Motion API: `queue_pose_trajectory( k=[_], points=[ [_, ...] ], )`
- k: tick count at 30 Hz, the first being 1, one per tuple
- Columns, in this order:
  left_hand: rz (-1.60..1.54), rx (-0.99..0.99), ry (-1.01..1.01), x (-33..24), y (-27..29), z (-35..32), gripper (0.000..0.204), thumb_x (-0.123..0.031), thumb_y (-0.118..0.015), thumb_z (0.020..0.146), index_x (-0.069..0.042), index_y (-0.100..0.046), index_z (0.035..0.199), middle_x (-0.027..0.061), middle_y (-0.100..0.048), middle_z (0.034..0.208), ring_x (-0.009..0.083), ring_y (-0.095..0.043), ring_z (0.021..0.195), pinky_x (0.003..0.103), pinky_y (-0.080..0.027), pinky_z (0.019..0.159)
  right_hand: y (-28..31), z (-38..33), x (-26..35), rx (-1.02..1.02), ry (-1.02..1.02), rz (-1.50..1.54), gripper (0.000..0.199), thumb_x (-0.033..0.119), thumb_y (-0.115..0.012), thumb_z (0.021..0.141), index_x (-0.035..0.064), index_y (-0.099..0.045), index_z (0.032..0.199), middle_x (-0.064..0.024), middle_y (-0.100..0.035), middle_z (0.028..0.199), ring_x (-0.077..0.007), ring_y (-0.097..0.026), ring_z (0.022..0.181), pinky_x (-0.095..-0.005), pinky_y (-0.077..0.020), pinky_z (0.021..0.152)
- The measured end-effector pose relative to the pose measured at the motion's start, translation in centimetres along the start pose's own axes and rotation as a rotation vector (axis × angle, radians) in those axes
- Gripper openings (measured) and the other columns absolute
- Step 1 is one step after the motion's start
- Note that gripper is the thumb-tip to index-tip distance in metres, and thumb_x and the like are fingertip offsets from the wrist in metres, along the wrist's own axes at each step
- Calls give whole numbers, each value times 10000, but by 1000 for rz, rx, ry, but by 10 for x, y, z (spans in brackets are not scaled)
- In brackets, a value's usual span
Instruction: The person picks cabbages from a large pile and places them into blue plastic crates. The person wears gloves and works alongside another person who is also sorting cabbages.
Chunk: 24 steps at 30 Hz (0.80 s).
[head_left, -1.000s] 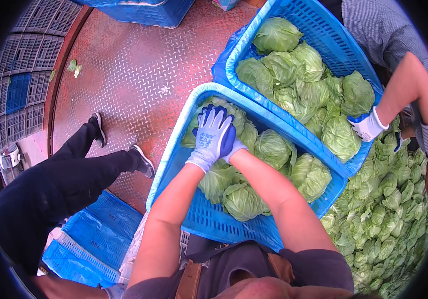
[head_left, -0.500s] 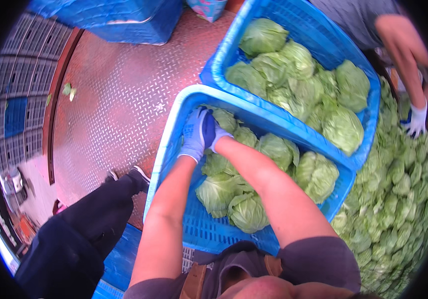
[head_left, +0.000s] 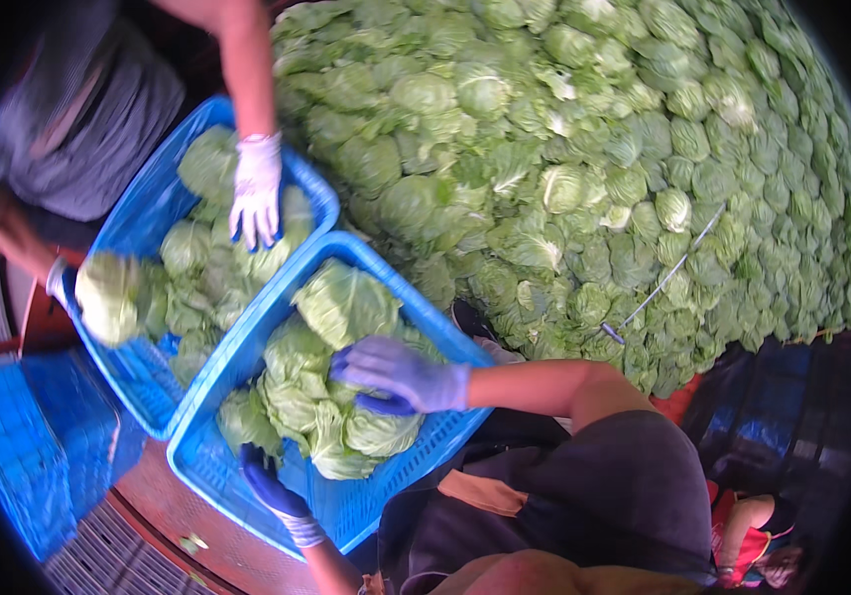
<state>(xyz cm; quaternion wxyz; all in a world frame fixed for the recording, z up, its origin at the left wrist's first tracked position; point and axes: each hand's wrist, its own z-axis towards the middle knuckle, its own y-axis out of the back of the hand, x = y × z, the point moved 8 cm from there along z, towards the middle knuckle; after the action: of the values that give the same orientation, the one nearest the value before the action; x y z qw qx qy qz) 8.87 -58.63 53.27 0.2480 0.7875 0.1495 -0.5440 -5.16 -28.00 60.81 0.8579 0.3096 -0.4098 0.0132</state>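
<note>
Pale green, round, leafy cabbages (head_left: 346,302) lie heaped in the blue, slatted plastic crate (head_left: 411,476) before me, my right hand (head_left: 401,375) in its lavender-and-blue glove over them, fingers curved, my similarly gloved left hand (head_left: 272,488) beside the leftmost head, though through the blur I cannot tell whether either grasps one.

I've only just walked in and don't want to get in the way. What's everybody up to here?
Two people are handling cabbages. The camera wearer's gloved right hand is over the cabbages in the nearer blue crate, and the gloved left hand is by the ones at its left side. At the farther blue crate, a co-worker has one glove against a cabbage and the other glove over more. A large cabbage heap lies beside the crates.
</note>
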Motion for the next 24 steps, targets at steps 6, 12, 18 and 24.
queue_pose_trajectory(
  k=[6, 12, 18, 24],
  points=[
    [421, 760, -372, -106, -309, -82, 371, -37, -476, 975, 59, -564, 1322, 243, -602, 1334, 387, -584, 1231, 426, -434, 1084, 308, -260, -195, -321, -1084, -682, 1004, 445, -827, 803, -79, -327, 1500, -372, -479, 1409, -509, -506, 1283, -504, -416, 1108],
    [1150, 838, -767, -66, -455, -101, 383, -200, -598, 905, -22, -642, 1241, 205, -638, 1242, 410, -568, 1192, 564, -348, 1106, 418, -431, -393, -613, -1760, -249, 1529, 693, -877, 601, 29, 50, 1620, -368, -36, 1633, -454, -162, 1531, -439, -251, 1233],
    [1278, 932, -838, -39, -455, -96, 337, -169, -610, 838, -22, -682, 1132, 171, -691, 1096, 358, -646, 1043, 536, -442, 1026, 444, -453, -537, -747, -2089, -303, 1467, 734, -864, 572, 256, 15, 1645, -268, 16, 1681, -532, -89, 1523, -623, -316, 1180],
    [1361, 925, -744, -28, -452, -100, 323, -189, -603, 841, -16, -707, 1093, 178, -709, 1084, 367, -657, 1032, 532, -455, 1014, 457, -499, -561, -981, -1721, -288, 1273, 587, -938, 562, 121, -306, 1564, -264, -331, 1542, -458, -373, 1409, -516, -378, 1151]
  ],
)
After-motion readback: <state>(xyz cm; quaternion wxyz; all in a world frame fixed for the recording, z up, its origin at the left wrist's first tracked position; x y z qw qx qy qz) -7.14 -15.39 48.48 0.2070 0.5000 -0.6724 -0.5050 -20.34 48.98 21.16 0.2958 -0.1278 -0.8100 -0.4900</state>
